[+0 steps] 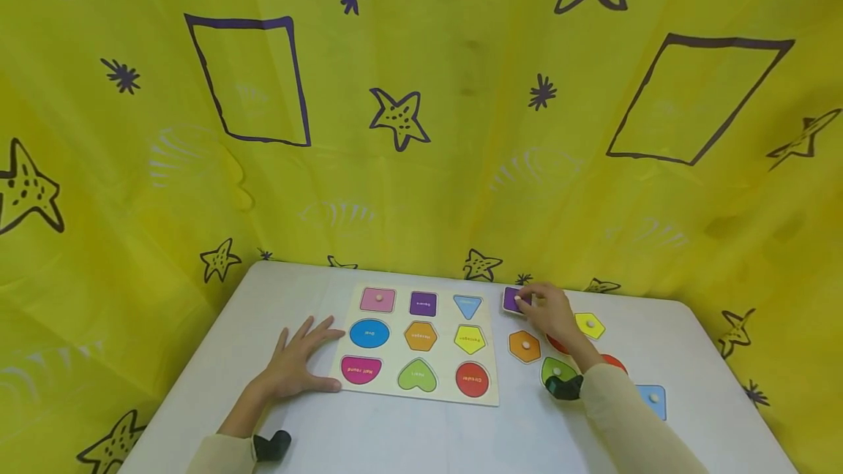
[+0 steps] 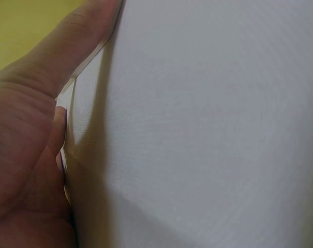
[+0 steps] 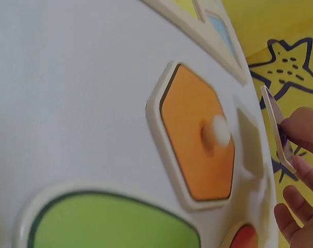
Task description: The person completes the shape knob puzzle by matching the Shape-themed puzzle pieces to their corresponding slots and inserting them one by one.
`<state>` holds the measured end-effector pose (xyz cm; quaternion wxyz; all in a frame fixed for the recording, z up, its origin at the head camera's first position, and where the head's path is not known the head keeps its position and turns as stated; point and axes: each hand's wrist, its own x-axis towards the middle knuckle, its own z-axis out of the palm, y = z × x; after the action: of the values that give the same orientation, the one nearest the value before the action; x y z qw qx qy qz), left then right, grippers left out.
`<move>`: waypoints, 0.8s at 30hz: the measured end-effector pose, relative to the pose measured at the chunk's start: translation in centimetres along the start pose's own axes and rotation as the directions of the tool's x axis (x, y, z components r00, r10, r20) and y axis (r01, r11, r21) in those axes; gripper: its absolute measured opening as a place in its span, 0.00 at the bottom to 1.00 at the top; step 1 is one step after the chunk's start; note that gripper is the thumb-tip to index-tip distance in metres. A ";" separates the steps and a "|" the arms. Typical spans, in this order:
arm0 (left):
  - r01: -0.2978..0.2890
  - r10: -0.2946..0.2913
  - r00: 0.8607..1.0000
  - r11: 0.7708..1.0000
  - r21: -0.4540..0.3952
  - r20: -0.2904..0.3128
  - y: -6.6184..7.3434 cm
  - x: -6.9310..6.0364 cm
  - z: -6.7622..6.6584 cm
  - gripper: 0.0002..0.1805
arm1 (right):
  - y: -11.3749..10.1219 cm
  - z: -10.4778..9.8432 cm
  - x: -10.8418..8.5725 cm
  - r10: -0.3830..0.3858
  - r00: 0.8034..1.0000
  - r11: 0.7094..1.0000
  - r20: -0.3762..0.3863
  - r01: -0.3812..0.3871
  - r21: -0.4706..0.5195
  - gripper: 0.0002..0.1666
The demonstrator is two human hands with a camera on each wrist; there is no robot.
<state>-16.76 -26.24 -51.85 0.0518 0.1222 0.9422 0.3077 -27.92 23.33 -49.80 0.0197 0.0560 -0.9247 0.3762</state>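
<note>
My right hand (image 1: 553, 313) pinches the knobbed purple square (image 1: 510, 300), left hand (image 1: 296, 360) splayed; cream board (image 1: 446, 355): pink rectangle (image 1: 370, 303) seated, eight recesses (image 1: 369, 333) empty!

1. The bench (image 1: 395, 437) was white with rounded far corners.
2. A shape board (image 1: 446, 358) lay flat near the far edge, left of centre.
3. Toward the right edge lay an orange hexagon (image 1: 523, 347) and, partly hidden, a green piece (image 1: 560, 369), a red piece (image 1: 557, 343) and a second red piece (image 1: 614, 362).
4. A yellow pentagon (image 1: 589, 325) lay toward the far right corner; a blue piece (image 1: 655, 401) lay nearest the right edge.
</note>
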 end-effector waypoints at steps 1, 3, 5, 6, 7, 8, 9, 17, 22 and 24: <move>-0.001 0.001 1.000 1.000 0.001 -0.001 0.0 0.0 0.0 0.49 | -0.3 0.1 0.1 0.007 1.000 1.000 0.004 -0.007 0.007 0.11; -0.001 0.001 1.000 1.000 0.002 -0.004 -0.1 0.0 0.0 0.49 | -1.1 0.2 0.2 0.016 1.000 0.999 0.014 -0.016 0.029 0.11; -0.001 0.001 1.000 1.000 -0.002 -0.005 -0.1 0.0 0.0 0.49 | -1.7 0.6 0.4 0.032 0.999 0.998 0.021 -0.033 0.050 0.11; 0.000 0.000 1.000 1.000 -0.001 -0.004 -0.1 0.0 0.0 0.49 | -2.0 0.7 0.5 0.036 0.999 0.998 0.028 -0.037 0.058 0.11; 0.001 -0.001 1.000 1.000 -0.002 -0.004 -0.1 0.0 0.0 0.49 | -2.3 1.0 0.6 0.043 0.999 0.997 0.030 -0.045 0.067 0.11; 0.002 -0.002 1.000 1.000 0.000 -0.003 -0.1 0.0 0.0 0.49 | -2.7 1.2 0.7 0.046 0.998 0.996 0.032 -0.048 0.077 0.11; 0.002 -0.002 1.000 1.000 0.001 -0.003 -0.2 0.0 0.0 0.50 | -2.9 1.5 0.8 0.051 0.998 0.995 0.032 -0.053 0.083 0.11; 0.013 -0.013 1.000 1.000 0.010 0.000 -0.2 0.0 0.1 0.50 | -5.7 4.0 1.4 -0.014 0.999 0.994 0.050 0.008 0.113 0.09; 0.007 -0.007 1.000 1.000 0.005 -0.001 -0.1 0.0 0.1 0.50 | -7.3 5.5 1.7 -0.037 0.998 0.988 0.053 0.028 0.152 0.08; 0.004 -0.004 1.000 1.000 0.007 -0.003 -0.1 0.0 0.1 0.50 | -7.8 6.2 1.8 -0.053 0.998 0.986 0.046 0.045 0.158 0.07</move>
<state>-16.80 -26.26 -51.98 0.0503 0.1201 0.9436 0.3043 -28.79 13.27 -48.64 0.0016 0.0894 -0.8908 0.4456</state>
